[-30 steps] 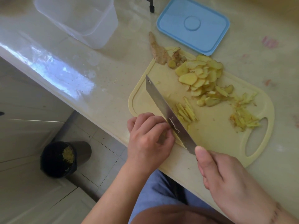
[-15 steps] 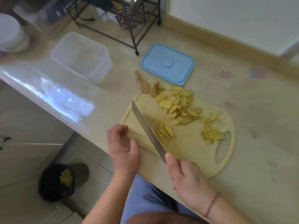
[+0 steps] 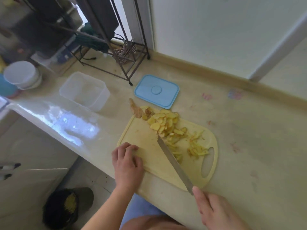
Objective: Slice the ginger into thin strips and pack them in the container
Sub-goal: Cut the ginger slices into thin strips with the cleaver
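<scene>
A yellow cutting board (image 3: 146, 135) lies on the counter. On it sit a heap of round ginger slices (image 3: 163, 121), thin ginger strips (image 3: 197, 149) near the handle hole, and a brown ginger end piece (image 3: 137, 111) at its far corner. My right hand (image 3: 214, 211) grips a long knife (image 3: 173, 163), whose blade lies across the board against more strips. My left hand (image 3: 127, 165) rests curled on the board's near-left edge, and nothing shows in it. The clear empty container (image 3: 84, 91) stands to the far left, its blue lid (image 3: 157, 91) beside it.
A dark wire rack (image 3: 116, 47) stands at the back of the counter. White stacked bowls (image 3: 22, 75) sit at the far left. Below the counter edge stands a black bin (image 3: 63, 208) holding ginger peel. A wall runs along the back right.
The knife has swept right across the board, pushing the cut strips toward the slices. My left hand has let go of the blade and settled on the board's edge. The view has pulled back.
</scene>
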### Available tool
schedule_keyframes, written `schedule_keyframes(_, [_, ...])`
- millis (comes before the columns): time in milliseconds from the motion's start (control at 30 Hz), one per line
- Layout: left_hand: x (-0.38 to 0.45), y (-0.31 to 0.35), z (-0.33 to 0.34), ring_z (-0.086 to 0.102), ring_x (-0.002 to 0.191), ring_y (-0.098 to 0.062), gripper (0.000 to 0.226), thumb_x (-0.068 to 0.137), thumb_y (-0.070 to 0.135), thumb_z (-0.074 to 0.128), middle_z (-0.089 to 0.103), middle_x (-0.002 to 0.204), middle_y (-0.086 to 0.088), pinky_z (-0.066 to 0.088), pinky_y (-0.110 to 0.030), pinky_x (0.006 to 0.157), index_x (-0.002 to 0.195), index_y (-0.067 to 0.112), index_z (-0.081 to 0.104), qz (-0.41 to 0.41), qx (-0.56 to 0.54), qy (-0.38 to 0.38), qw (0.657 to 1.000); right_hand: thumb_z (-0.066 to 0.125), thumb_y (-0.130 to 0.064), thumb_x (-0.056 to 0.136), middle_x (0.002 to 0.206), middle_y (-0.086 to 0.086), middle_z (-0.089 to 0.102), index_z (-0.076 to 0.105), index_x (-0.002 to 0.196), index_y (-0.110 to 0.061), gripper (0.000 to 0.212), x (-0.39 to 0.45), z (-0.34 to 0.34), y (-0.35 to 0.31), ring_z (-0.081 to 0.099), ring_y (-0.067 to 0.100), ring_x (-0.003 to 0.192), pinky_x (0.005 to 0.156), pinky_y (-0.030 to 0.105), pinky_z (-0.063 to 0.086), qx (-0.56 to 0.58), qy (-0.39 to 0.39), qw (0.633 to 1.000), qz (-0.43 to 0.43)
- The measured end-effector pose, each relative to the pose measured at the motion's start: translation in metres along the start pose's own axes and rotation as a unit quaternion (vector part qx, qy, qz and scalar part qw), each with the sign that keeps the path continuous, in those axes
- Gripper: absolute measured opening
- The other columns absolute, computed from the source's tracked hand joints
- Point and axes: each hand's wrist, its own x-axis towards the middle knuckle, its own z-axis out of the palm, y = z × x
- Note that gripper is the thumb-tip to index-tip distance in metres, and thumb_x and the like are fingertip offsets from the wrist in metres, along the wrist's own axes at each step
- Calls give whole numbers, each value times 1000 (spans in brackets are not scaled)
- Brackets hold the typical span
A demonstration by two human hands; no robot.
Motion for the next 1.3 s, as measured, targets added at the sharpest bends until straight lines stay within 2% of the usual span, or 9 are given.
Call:
schedule_keyframes(167, [-1, 4, -1, 32, 122, -21, 34, 81, 17, 46, 50, 122, 3, 23, -31, 107, 109, 15, 65, -2, 5, -15, 1000, 37, -58, 94, 58, -4, 50, 48, 58, -20, 54, 17, 2, -15, 53, 16, 63, 72, 28, 47, 21, -110, 993, -23])
schedule_keyframes(300, [-2, 1, 0, 32, 120, -18, 36, 79, 15, 45, 45, 120, 11, 30, -39, 109, 109, 16, 66, 1, -5, -16, 1000, 39, -60, 93, 52, -4, 48, 48, 56, -20, 55, 9, -14, 5, 45, 5, 56, 75, 27, 48, 7, -69, 998, 7])
schedule_keyframes(400, [5, 15, -3, 40, 114, -15, 33, 78, 11, 49, 52, 116, 10, 41, -53, 101, 105, 17, 67, 72, -80, 22, 994, 27, -85, 76, 44, -6, 48, 47, 49, -23, 70, 0, -29, 17, 45, -2, 44, 66, 21, 44, 36, 1, 999, -5])
schedule_keyframes(467, [28, 53, -5, 51, 108, -19, 26, 81, 15, 56, 62, 110, 4, 44, -48, 96, 104, 17, 68, 209, -115, 9, 971, 39, -73, 85, 41, -9, 50, 48, 50, -16, 67, 0, -41, 17, 47, -4, 43, 64, 20, 44, 28, -30, 999, 4])
schedule_keyframes(533, [63, 101, -3, 52, 112, -20, 28, 83, 21, 63, 65, 113, 5, 40, -43, 99, 110, 20, 68, 323, -67, -118, 937, 43, -54, 94, 42, -8, 52, 49, 55, -13, 57, 4, -49, 14, 50, -2, 45, 65, 21, 45, -4, -84, 996, 4])
schedule_keyframes(600, [96, 138, 2, 46, 122, -17, 36, 86, 31, 69, 61, 126, 8, 33, -41, 105, 121, 27, 65, 372, 37, -286, 882, 41, -55, 93, 45, -6, 55, 49, 56, -14, 56, 8, -53, 11, 53, 2, 49, 66, 24, 48, -18, -104, 994, -15])
schedule_keyframes(667, [120, 150, 7, 42, 126, -16, 37, 88, 40, 70, 58, 131, 12, 29, -43, 107, 124, 31, 64, 407, 119, -355, 833, 37, -65, 87, 49, -2, 57, 48, 55, -15, 61, 8, -50, 11, 55, 4, 52, 68, 27, 50, -17, -118, 993, -18])
schedule_keyframes(900, [138, 148, 22, 41, 114, -16, 48, 77, 51, 76, 56, 118, 13, 29, -40, 96, 120, 35, 61, 505, 242, -388, 732, 16, -84, 66, 79, 7, 69, 62, 78, -3, 94, 3, -33, 9, 60, 9, 74, 71, 19, 44, -25, -157, 987, -29])
schedule_keyframes(1300, [151, 143, 24, 39, 111, -16, 28, 78, 34, 69, 60, 100, 16, 20, -40, 100, 106, 32, 63, 560, 225, -395, 693, 19, -79, 74, 62, 1, 50, 47, 64, -13, 72, 20, -3, -25, 44, 9, 57, 65, 29, 42, 36, -157, 987, -23])
